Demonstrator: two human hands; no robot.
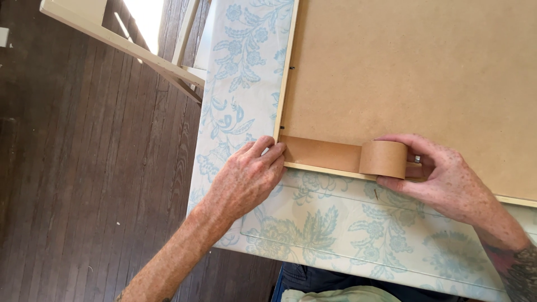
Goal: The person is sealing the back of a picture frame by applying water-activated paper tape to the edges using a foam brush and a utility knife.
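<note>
From the head camera, the left hand (246, 179) presses its fingertips, held together, on the end of the brown tape strip (321, 154) at the board's (414, 72) lower corner, while the right hand (447, 176) clamps thumb and fingers around the tape roll (383, 159) on the board's lower edge.

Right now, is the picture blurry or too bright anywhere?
In the head view, both hands, the left hand and the right hand, look sharp, and so does the brown paper tape roll. The only glare is a washed-out white patch of sunlight on the floor at the top; the backing board is evenly lit.
</note>
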